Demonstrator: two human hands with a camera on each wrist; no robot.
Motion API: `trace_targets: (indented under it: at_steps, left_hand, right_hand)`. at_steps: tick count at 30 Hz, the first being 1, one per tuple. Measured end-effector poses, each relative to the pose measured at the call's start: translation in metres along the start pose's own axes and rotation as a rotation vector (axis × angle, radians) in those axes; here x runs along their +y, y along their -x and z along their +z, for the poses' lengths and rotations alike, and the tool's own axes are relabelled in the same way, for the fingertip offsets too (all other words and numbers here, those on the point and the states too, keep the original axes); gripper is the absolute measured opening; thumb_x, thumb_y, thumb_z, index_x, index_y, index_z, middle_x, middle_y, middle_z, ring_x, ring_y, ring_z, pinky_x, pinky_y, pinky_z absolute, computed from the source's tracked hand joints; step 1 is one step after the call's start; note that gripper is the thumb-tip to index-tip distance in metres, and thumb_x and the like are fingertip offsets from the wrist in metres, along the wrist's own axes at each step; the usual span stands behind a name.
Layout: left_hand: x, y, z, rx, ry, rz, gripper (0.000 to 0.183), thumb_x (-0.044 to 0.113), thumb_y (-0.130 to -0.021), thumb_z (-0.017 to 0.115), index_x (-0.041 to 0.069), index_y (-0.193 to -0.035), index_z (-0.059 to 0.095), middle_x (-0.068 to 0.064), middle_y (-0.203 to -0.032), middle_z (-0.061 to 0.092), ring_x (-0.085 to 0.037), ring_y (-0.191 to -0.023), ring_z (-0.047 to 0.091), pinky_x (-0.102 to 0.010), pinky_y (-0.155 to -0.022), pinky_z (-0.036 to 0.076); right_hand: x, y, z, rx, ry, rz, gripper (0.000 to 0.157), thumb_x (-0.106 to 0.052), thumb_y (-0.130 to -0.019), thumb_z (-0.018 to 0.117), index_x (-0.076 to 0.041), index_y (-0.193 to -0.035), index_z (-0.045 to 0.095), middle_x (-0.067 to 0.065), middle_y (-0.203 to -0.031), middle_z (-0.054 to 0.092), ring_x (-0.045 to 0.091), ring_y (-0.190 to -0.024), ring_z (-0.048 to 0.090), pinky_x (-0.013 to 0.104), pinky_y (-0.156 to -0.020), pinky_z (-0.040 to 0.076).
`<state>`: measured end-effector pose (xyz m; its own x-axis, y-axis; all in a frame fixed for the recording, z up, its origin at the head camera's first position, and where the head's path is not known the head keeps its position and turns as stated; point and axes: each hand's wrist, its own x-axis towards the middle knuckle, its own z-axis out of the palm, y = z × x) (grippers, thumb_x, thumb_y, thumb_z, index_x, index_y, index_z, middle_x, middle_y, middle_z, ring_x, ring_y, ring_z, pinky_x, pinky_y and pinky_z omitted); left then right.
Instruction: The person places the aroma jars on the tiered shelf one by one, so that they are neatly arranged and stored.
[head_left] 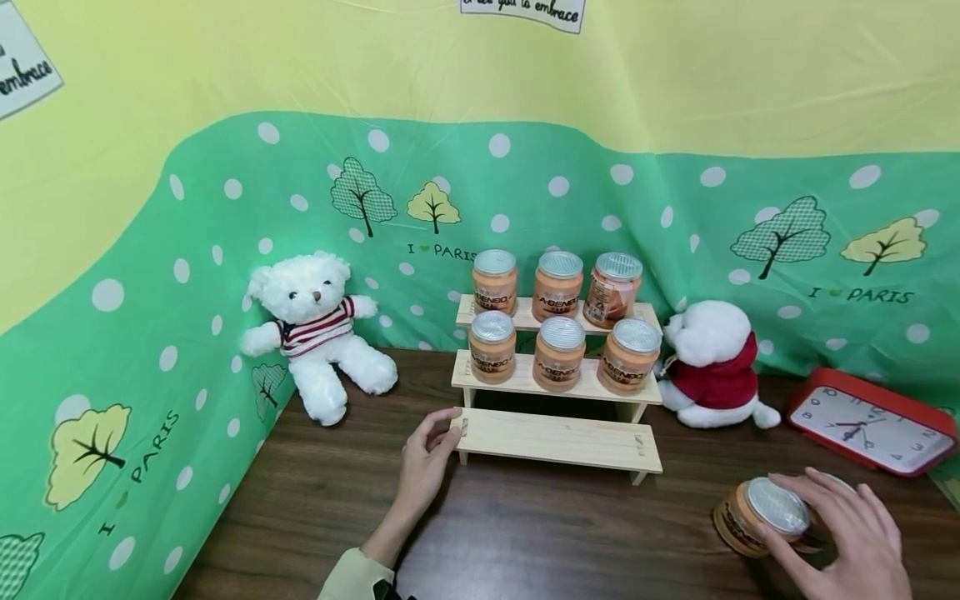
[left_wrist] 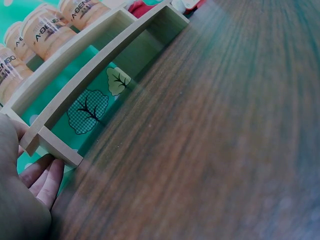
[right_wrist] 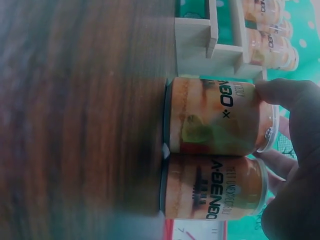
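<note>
In the head view my left hand (head_left: 426,462) holds the left end of the lowest step of a wooden tiered stand (head_left: 555,435). The left wrist view shows its fingers curled by the stand's end leg (left_wrist: 60,146). At the right, my right hand (head_left: 847,533) grips an orange-brown jar (head_left: 738,521) with a clear lid near its top, thumb on one side and fingers on the other. A second jar (right_wrist: 215,187) stands beside it, mostly hidden by the hand in the head view. Both jars appear to rest on the table.
Three jars stand on the top step (head_left: 465,310) and three on the middle step (head_left: 521,377). A white teddy bear (head_left: 315,292) sits left, a red-clothed plush (head_left: 712,375) right of the stand. A red clock (head_left: 873,421) lies farther right on the dark wooden table (head_left: 570,533).
</note>
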<state>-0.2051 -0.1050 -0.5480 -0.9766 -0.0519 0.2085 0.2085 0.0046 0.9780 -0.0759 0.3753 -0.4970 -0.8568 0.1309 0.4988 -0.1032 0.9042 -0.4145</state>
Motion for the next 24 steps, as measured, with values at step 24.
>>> trace_targets:
  at_steps: [24]
  left_hand:
    - [0.002,0.0,0.0,0.008,-0.011,-0.033,0.027,0.01,-0.108,0.073,0.004,-0.135,0.075,-0.015,-0.135,0.076,-0.022,-0.119,0.072,-0.021,-0.099,0.058]
  right_hand:
    - [-0.014,-0.001,0.001,0.118,0.0,0.057,0.055,-0.005,-0.062,0.104,0.009,-0.109,0.079,0.041,-0.112,0.071,0.054,-0.117,0.053,0.063,-0.137,0.01]
